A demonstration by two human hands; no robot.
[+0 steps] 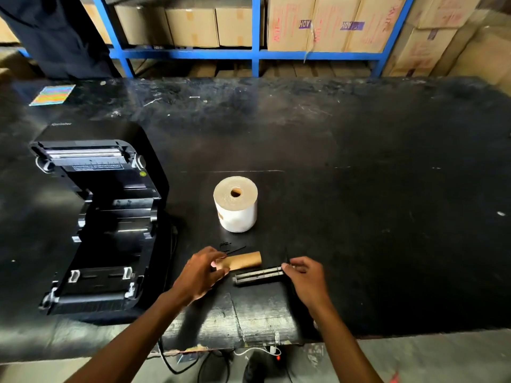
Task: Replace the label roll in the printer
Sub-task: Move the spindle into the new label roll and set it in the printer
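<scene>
The black label printer (102, 225) stands at the left of the table with its lid swung open and its roll bay empty. A full white label roll (236, 205) stands on end in the middle of the table. Nearer me lies an empty brown cardboard core (243, 260); my left hand (203, 272) holds its left end. Just in front of the core lies a black spindle bar (260, 276), and my right hand (307, 277) pinches its right end.
The black table (359, 161) is scuffed. A colourful striped card (52, 94) lies at its far left. Blue shelving (255, 53) with cardboard boxes (331, 23) stands behind. Cables (177, 366) hang below the table's front edge.
</scene>
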